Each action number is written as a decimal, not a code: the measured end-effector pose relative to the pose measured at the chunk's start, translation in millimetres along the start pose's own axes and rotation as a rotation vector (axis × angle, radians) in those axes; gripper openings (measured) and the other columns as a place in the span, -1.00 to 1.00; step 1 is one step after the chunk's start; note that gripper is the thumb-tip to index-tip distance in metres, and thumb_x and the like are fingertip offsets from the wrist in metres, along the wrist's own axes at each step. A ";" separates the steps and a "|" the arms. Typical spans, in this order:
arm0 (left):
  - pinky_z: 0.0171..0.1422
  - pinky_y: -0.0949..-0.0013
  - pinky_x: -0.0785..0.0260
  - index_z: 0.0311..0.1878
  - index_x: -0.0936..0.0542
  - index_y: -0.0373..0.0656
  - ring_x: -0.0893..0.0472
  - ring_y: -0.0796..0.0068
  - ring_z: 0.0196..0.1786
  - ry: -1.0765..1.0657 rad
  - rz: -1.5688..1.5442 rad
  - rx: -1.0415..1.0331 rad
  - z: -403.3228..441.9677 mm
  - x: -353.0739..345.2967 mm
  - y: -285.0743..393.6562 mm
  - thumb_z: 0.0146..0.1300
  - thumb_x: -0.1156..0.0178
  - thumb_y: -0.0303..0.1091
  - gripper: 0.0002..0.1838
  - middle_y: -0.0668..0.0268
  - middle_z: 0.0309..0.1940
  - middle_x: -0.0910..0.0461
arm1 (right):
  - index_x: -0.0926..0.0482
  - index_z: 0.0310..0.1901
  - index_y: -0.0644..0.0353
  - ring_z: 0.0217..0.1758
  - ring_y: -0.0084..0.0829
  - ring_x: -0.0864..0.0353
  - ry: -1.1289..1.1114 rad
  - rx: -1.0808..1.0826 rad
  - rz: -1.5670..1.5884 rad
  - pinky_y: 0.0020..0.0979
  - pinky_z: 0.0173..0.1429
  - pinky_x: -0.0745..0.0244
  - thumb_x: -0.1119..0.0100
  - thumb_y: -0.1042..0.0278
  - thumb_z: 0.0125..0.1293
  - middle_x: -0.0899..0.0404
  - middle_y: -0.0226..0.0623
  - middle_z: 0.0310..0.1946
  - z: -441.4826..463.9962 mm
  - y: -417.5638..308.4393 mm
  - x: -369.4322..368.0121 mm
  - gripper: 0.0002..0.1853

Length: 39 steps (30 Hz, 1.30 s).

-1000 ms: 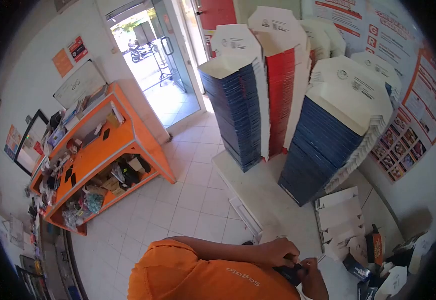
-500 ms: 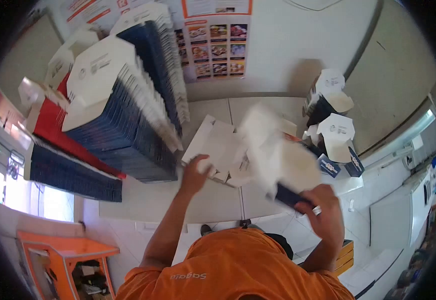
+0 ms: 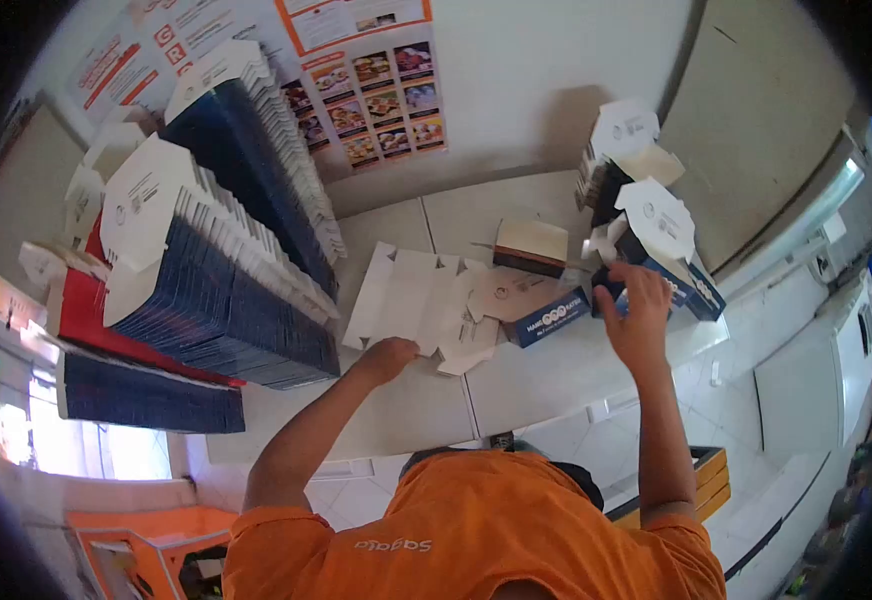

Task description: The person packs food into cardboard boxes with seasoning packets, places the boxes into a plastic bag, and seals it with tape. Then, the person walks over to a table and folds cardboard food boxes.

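On the table lies a flat white cardboard box blank (image 3: 411,295), with cut flaps and fold lines. My left hand (image 3: 388,362) is at its near edge, fingers closed on the edge. To the right is a navy cardboard box (image 3: 548,322), its pale lid folded out to the left and white lettering on its front. My right hand (image 3: 641,310) is at this box's right end, thumb and fingers bent around a dark navy part. Its grip is partly hidden by the hand. A box with a pale top (image 3: 533,242) sits just behind.
Tall stacks of nested navy boxes (image 3: 226,310) stand at the left, with a red box (image 3: 91,310) beside them. Open boxes with white lids (image 3: 656,215) are grouped at the right end of the table. Posters (image 3: 371,95) hang on the wall; an orange stand (image 3: 146,530) is below left.
My right hand has brought the navy box down to the table and moved up, farther from my body. My left hand has closed at the blank's near edge. The view has shifted.
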<state>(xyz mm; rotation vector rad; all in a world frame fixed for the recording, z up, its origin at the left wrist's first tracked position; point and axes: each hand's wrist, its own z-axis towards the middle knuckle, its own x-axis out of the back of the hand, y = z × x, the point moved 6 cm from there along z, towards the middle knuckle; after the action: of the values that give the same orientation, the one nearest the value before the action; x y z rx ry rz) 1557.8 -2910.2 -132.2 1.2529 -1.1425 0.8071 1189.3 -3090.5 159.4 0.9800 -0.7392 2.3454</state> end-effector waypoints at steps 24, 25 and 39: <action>0.25 0.03 -0.53 0.19 -0.63 -0.22 -0.66 -0.14 0.21 -0.307 -0.234 0.202 -48.9 22.6 -50.9 0.12 -0.46 -0.35 -0.48 -0.18 0.15 -0.65 | -0.63 0.06 0.16 -0.07 -0.12 -0.75 -0.301 -0.620 0.297 -0.08 0.13 -0.56 -0.26 0.17 0.45 -0.77 -0.21 -0.15 -335.3 -241.5 4.7 -0.71; 0.20 0.00 -0.54 0.10 -0.65 -0.25 -0.67 -0.15 0.14 -0.258 -0.145 0.099 -45.6 37.8 -33.4 0.17 -0.39 -0.36 -0.58 -0.17 0.06 -0.67 | -0.64 0.05 0.17 -0.10 -0.09 -0.76 -0.269 -0.667 0.317 -0.09 0.08 -0.59 -0.26 0.18 0.45 -0.77 -0.18 -0.16 -349.3 -246.6 12.8 -0.72; 0.19 -0.12 -0.45 -0.01 -0.66 -0.30 -0.65 -0.23 0.07 -0.101 0.204 -0.086 -44.7 196.2 83.5 0.39 -0.25 -0.05 -0.57 -0.14 -0.05 -0.70 | -0.66 0.02 0.25 -0.08 -0.01 -0.74 0.059 -0.930 0.264 -0.08 0.06 -0.60 -0.29 0.24 0.42 -0.76 -0.09 -0.15 -421.4 -369.9 7.9 -0.71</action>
<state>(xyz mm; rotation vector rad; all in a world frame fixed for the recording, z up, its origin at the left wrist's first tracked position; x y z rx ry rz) 1543.2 -2874.9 82.3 1.1283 -1.3885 0.8432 1207.8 -2547.3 21.4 0.4017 -1.7791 1.8284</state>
